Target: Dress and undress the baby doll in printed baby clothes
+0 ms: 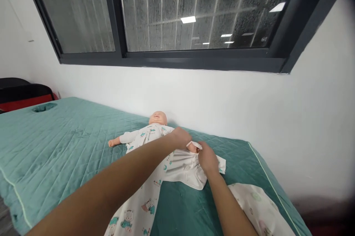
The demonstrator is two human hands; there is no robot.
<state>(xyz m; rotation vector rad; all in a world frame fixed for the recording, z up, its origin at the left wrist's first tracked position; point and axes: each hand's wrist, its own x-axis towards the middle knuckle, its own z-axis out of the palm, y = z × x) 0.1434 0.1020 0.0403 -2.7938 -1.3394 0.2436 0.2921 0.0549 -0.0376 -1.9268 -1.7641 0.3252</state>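
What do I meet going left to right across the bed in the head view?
Face hole → doll's bare hand → doll's head → left hand → right hand → patterned cloth near the bed's right edge.

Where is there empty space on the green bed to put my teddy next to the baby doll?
The widest bare patch of green cover is on the doll's left, between its outstretched arm and the round hole. A smaller strip lies between the white garment and the patterned cloth. It is crowded where the left hand and right hand meet.
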